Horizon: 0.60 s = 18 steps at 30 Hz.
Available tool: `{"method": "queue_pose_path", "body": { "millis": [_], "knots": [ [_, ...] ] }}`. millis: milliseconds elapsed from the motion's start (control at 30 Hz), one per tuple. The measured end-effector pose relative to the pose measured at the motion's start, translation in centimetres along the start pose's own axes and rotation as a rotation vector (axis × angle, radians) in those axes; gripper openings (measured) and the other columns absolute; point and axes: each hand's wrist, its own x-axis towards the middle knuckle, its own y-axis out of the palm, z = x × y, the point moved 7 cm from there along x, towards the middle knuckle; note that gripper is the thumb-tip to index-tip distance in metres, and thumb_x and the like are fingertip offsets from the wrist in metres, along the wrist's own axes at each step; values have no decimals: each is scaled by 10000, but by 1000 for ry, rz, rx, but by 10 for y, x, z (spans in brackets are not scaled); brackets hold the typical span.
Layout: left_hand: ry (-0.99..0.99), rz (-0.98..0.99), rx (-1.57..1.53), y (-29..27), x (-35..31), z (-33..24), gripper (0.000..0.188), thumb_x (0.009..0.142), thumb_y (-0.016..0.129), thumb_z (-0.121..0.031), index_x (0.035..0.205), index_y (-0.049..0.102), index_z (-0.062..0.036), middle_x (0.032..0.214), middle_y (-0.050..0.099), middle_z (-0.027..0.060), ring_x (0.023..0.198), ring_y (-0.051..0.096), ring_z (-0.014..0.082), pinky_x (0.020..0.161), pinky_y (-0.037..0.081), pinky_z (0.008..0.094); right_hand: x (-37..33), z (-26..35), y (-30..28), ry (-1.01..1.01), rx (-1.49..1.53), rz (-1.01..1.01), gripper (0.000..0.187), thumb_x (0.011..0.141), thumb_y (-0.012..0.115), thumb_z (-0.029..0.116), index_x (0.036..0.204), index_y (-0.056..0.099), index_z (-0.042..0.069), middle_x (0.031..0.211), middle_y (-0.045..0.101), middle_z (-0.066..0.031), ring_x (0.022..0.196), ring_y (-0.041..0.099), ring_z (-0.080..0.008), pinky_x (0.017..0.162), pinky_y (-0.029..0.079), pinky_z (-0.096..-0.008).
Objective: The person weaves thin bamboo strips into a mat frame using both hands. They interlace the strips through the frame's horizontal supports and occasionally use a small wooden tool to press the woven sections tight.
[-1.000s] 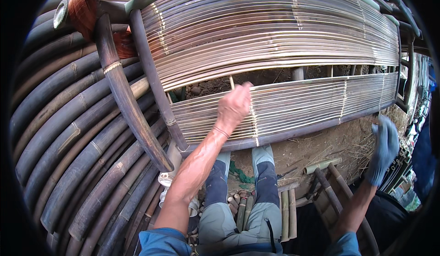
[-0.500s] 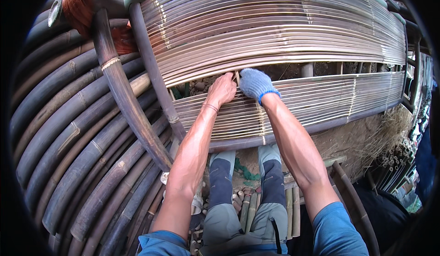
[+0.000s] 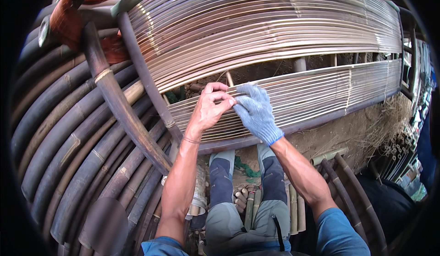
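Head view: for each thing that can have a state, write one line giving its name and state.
Left hand: bare, fingers bent; whether it holds anything is unclear.
Right hand: gloved, close against the left hand; what its grip holds is hidden.
Upper slats: side by side, lengthwise.
Lower slats: lengthwise, partly hidden by the hands.
Orange cloth: draped.
Bamboo poles: piled.
Green netting: crumpled.
Straw: loose.

Upper slats (image 3: 275, 36) span the top centre, a gap (image 3: 270, 68) parting them from lower slats (image 3: 311, 89). Poles (image 3: 59, 98) fill the left, one crossing over the others, with cloth (image 3: 68, 24) at upper left. Straw (image 3: 387, 123) lies at right; sticks (image 3: 250, 208) lie between the legs (image 3: 222, 182) at lower centre.
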Motion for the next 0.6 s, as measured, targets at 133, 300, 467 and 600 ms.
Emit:
{"method": "queue_pose_path", "body": {
  "millis": [133,300,467,600],
  "knots": [
    [119,-65,184,0,3,2,239,862,753,-218,1036,760,-54,1218,590,123,1194,550,276,1055,421,397,-115,-23,-33,32,-53,31,94,859,684,122,945,684,82,909,644,-107,879,604,-321,787,473,-416],
    [97,-226,577,-4,16,36,293,960,629,-257,1151,681,-42,1171,642,160,1100,580,359,963,455,454,-365,-128,-110,728,-321,835,143,868,638,164,963,672,63,1008,665,-164,946,641,-347,836,507,-454],
    [137,-241,620,12,19,54,200,977,620,-250,1036,711,-81,997,659,99,982,599,308,912,420,424,-299,-164,-189,864,-466,29,533,829,702,132,1318,544,-11,1245,601,-261,1181,563,-422,1035,443,-488],
    [-12,-162,424,4,27,63,231,940,693,-223,999,717,0,916,659,115,881,620,258,806,482,355,-110,-175,-213,403,-610,-441,613,799,741,156,1365,542,31,1360,552,-218,1275,520,-394,1097,420,-486]
  ]
}}
